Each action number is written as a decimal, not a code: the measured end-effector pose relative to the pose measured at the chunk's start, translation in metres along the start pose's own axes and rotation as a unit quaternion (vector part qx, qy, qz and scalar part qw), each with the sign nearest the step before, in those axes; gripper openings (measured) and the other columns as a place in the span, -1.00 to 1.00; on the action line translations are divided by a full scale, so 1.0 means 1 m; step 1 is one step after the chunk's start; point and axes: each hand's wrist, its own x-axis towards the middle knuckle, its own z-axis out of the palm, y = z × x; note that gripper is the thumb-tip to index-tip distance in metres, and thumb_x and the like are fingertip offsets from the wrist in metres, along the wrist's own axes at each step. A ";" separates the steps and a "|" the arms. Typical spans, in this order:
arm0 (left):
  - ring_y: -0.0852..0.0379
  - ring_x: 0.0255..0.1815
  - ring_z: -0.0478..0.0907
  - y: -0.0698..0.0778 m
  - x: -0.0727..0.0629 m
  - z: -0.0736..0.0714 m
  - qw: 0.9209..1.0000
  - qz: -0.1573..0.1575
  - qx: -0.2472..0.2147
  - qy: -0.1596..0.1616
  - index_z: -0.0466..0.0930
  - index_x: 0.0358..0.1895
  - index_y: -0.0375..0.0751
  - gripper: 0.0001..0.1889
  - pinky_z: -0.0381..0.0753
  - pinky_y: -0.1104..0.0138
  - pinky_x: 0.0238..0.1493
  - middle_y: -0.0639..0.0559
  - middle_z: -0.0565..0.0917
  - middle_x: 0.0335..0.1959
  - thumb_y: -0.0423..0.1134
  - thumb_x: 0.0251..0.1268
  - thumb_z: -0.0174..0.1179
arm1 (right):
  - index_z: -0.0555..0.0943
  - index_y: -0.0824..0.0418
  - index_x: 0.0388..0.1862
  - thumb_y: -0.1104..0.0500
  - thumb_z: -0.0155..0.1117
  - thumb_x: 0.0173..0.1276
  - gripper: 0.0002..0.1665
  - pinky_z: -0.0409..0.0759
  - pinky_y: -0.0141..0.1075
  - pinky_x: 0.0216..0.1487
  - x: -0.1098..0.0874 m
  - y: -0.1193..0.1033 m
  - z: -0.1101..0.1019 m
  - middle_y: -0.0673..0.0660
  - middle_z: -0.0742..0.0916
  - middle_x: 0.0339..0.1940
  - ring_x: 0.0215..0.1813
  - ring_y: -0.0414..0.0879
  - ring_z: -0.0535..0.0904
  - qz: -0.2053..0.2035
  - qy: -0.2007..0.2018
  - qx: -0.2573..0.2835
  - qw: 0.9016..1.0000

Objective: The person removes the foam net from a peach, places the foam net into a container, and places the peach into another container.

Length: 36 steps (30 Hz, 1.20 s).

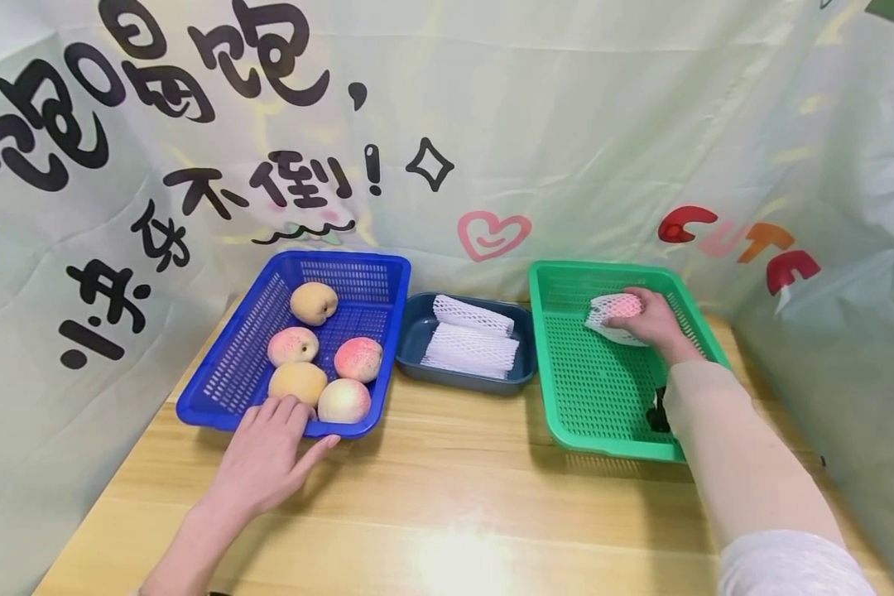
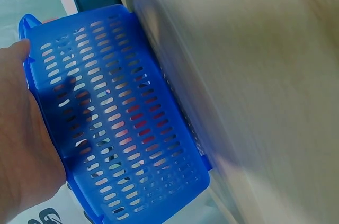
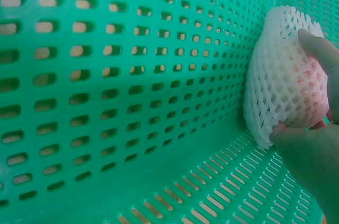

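Inside the green basket (image 1: 603,450), my right hand (image 1: 654,319) grips a peach (image 3: 306,83) sleeved in a white foam net (image 3: 267,75). The netted peach is close above the basket floor, near a side wall in the right wrist view. My left hand (image 1: 268,455) rests over the front rim of the blue basket (image 1: 219,364), thumb spread outside along the rim. Its fingers reach inside beside a yellow peach (image 1: 298,382), their tips partly hidden. Several bare peaches lie there, including a pale one (image 1: 344,401) and a pinkish one (image 1: 358,359).
Between the baskets stands a dark blue tray (image 1: 410,362) with white foam nets (image 1: 471,349) in it. A small black object (image 1: 657,414) shows by the right sleeve, at the green basket's front right. A printed cloth (image 1: 603,124) hangs behind the wooden table (image 1: 447,488).
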 end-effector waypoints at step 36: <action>-0.13 -0.11 0.49 -0.001 0.000 -0.003 1.000 0.010 0.007 -0.003 0.54 -0.14 -0.22 -0.52 0.43 0.01 -0.15 -0.05 0.56 -0.20 0.21 0.46 0.19 | 0.39 0.18 0.53 0.01 0.52 0.32 -0.14 0.41 -0.07 0.08 -0.052 -0.109 -0.032 0.32 0.43 0.43 0.21 0.16 0.39 -0.115 0.069 0.024 0.991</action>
